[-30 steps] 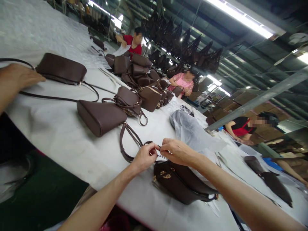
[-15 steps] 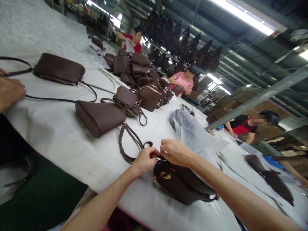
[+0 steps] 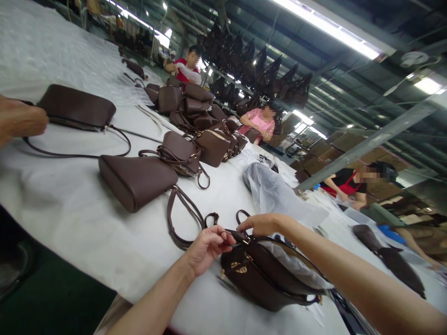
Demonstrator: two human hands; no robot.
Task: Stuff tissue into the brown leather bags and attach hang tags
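A dark brown handbag (image 3: 258,279) with gold hardware lies in front of me on the white-covered table, its top gaping to show clear plastic inside. My left hand (image 3: 209,244) pinches the bag's strap at its near left end. Over the top of the same end, my right hand (image 3: 260,224) reaches with bent fingers at the strap; its fingertips are partly hidden. Left of my hands lies another brown bag (image 3: 139,179), with its looped strap (image 3: 179,216) running toward my left hand.
Brown bags (image 3: 195,100) are heaped at the table's far side. Another person's hand (image 3: 24,118) is by a bag (image 3: 77,106) at the left. Clear plastic (image 3: 279,190) lies beyond my right hand. Several people work farther off. A metal post (image 3: 366,144) slants at the right.
The bag before me now gapes wider, showing plastic inside. My right hand has shifted slightly away from my left hand. The other person's hand at the left has moved inward.
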